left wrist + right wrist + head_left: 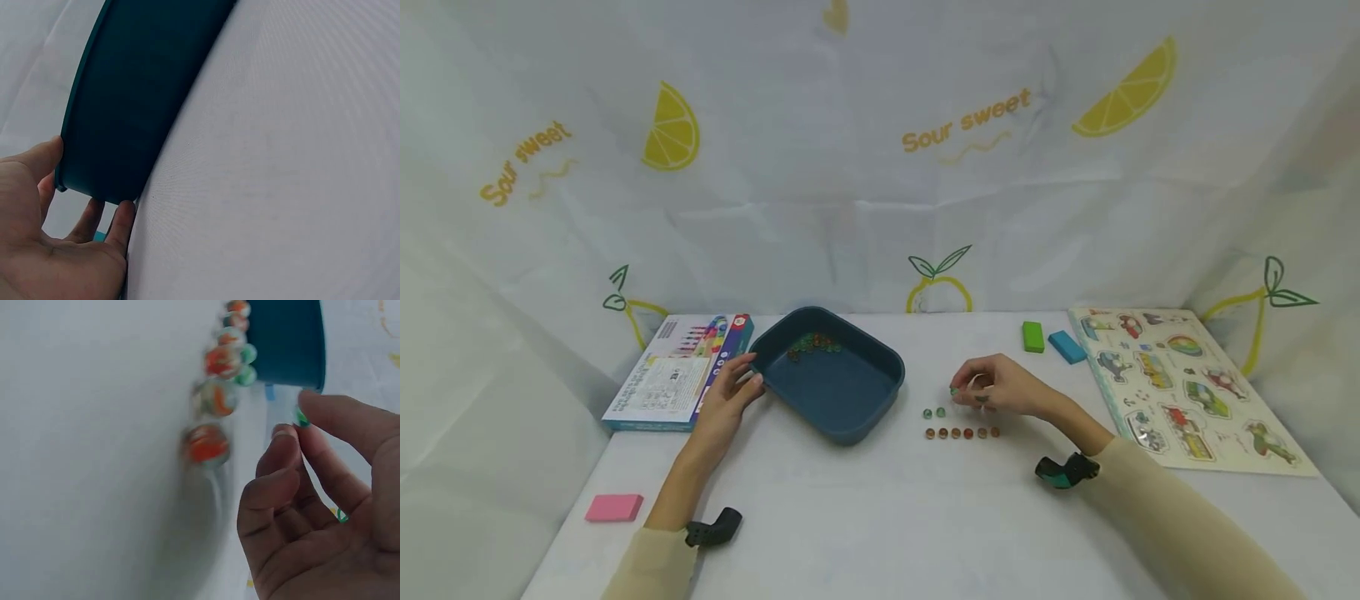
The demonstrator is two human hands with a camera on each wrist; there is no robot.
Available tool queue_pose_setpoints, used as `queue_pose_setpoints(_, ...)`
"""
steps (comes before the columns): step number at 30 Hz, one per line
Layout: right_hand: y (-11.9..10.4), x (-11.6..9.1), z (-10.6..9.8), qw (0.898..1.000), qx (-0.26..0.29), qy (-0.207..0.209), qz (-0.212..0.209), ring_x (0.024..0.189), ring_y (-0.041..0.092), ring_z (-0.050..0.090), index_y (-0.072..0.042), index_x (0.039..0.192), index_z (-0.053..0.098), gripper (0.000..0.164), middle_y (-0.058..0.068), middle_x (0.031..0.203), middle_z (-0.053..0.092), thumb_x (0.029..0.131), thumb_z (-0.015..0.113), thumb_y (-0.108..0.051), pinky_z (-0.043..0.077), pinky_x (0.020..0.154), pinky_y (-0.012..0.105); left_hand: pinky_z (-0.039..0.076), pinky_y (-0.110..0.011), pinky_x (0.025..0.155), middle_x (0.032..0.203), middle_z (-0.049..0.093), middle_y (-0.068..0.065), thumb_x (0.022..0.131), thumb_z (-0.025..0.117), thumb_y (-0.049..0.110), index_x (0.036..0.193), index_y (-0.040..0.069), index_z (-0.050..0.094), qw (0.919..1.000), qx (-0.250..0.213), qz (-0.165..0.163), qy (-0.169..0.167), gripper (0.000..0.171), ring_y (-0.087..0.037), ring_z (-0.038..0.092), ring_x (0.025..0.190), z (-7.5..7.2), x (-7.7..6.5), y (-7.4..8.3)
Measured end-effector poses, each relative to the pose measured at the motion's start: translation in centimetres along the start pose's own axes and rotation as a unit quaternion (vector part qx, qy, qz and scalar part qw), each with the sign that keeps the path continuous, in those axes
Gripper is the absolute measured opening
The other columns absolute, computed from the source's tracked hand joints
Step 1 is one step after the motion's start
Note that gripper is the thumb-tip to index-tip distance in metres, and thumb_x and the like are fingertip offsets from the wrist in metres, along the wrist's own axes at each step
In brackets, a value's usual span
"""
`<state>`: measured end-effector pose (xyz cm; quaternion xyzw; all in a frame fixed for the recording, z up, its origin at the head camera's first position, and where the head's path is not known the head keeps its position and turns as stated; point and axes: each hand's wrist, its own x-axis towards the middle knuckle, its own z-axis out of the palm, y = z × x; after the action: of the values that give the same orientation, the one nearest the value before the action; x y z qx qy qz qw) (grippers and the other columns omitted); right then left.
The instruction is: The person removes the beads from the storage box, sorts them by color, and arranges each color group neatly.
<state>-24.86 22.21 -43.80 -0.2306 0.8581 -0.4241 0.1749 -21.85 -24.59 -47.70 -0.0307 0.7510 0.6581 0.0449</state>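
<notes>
Where tabletop meets backdrop: the white tabletop [850, 525] ends against a white cloth backdrop [820, 233], which hangs creased behind the far edge and also covers the left and right sides.
Backdrop print: yellow lemon slices [672, 133], orange "Sour sweet" lettering [966, 121], and fruit outlines with green leaves just above the far edge.
Blue tub: near the far edge, left of its middle, turned at an angle, with orange and green marbles [812, 343] gathered in its far part.
Left hand: the left hand [724, 407] holds the left corner of the blue tub [829, 437], thumb at the rim, fingertips against the wall.
Right hand: the right hand [1003, 385] pinches one green marble [953, 390] between thumb and finger, right of the tub.
Marbles laid out: a row of six orange marbles [967, 433], parallel to the far edge; two green marbles [941, 412] beyond its left end.
Far-left corner: a printed box [662, 367], a paper sheet on its face.
Left edge: a pink block [613, 507].
Far edge, right of middle: a green block [1033, 337] and a blue block [1067, 347], near each other.
Far-right corner: a picture board [1165, 400], lying flat along the right edge.
</notes>
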Motion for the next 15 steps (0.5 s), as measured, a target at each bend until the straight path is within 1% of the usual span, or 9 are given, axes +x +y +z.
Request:
queue_pose_setpoints(1, 0.4, -0.2, 0.1, 1.0, -0.012, -0.001, -0.001, 0.077, 0.015, 0.06, -0.007, 0.108, 0.076, 0.016, 0.007, 0.097, 0.072, 0.095, 0.079, -0.017, 0.051, 0.065, 0.022, 0.046, -0.031, 0.122, 0.175, 0.028, -0.006, 0.108, 0.061, 0.041, 0.163, 0.027, 0.035, 1.0, 0.0, 0.0, 0.0, 0.062, -0.026, 0.037, 0.159, -0.1, 0.0, 0.1)
queue_pose_setpoints(3, 1.2, -0.3, 0.3, 0.999, -0.04, -0.003, -0.011, 0.077, 0.013, 0.059, -0.009, 0.105, 0.077, 0.013, 0.003, 0.093, 0.072, 0.094, 0.079, -0.015, 0.05, 0.066, 0.021, 0.047, -0.029, 0.12, 0.175, 0.028, -0.007, 0.108, 0.061, 0.04, 0.163, 0.026, 0.034, 1.0, -0.003, 0.002, -0.003, 0.063, -0.027, 0.037, 0.159, -0.2, 0.1, 0.1)
queue_pose_setpoints(6, 1.9, -0.4, 0.7, 0.997, -0.068, -0.007, -0.025, 0.075, 0.01, 0.057, -0.012, 0.102, 0.078, 0.01, -0.001, 0.088, 0.071, 0.093, 0.08, -0.014, 0.049, 0.065, 0.02, 0.05, -0.019, 0.114, 0.175, 0.028, -0.007, 0.108, 0.061, 0.038, 0.163, 0.025, 0.034, 0.9999, -0.012, 0.003, -0.006, 0.063, -0.027, 0.037, 0.158, -0.2, 0.1, -0.1)
queue_pose_setpoints(8, 1.9, -0.3, 0.9, 0.996, -0.082, -0.004, -0.032, 0.074, 0.008, 0.057, -0.013, 0.101, 0.078, 0.009, -0.003, 0.087, 0.07, 0.093, 0.08, -0.015, 0.049, 0.065, 0.02, 0.052, -0.012, 0.107, 0.175, 0.027, -0.008, 0.108, 0.061, 0.037, 0.164, 0.023, 0.033, 0.9998, -0.018, 0.007, -0.007, 0.063, -0.028, 0.037, 0.158, -0.2, 0.1, -0.2)
queue_pose_setpoints(9, 1.8, -0.3, 1.0, 0.996, -0.086, -0.003, -0.031, 0.074, 0.008, 0.056, -0.014, 0.102, 0.078, 0.01, -0.003, 0.088, 0.07, 0.093, 0.081, -0.016, 0.048, 0.065, 0.02, 0.052, -0.01, 0.105, 0.175, 0.027, -0.008, 0.109, 0.06, 0.037, 0.164, 0.023, 0.033, 0.9997, -0.02, 0.009, -0.008, 0.063, -0.028, 0.036, 0.158, -0.2, 0.1, -0.2)
queue_pose_setpoints(15, 1.4, -0.2, 1.3, 0.995, -0.094, 0.002, -0.024, 0.075, 0.009, 0.055, -0.015, 0.103, 0.079, 0.012, -0.004, 0.09, 0.07, 0.092, 0.082, -0.018, 0.047, 0.064, 0.02, 0.052, -0.01, 0.104, 0.175, 0.026, -0.009, 0.108, 0.061, 0.037, 0.163, 0.022, 0.033, 0.9996, -0.024, 0.014, -0.01, 0.063, -0.03, 0.035, 0.159, -0.2, 0.0, -0.1)
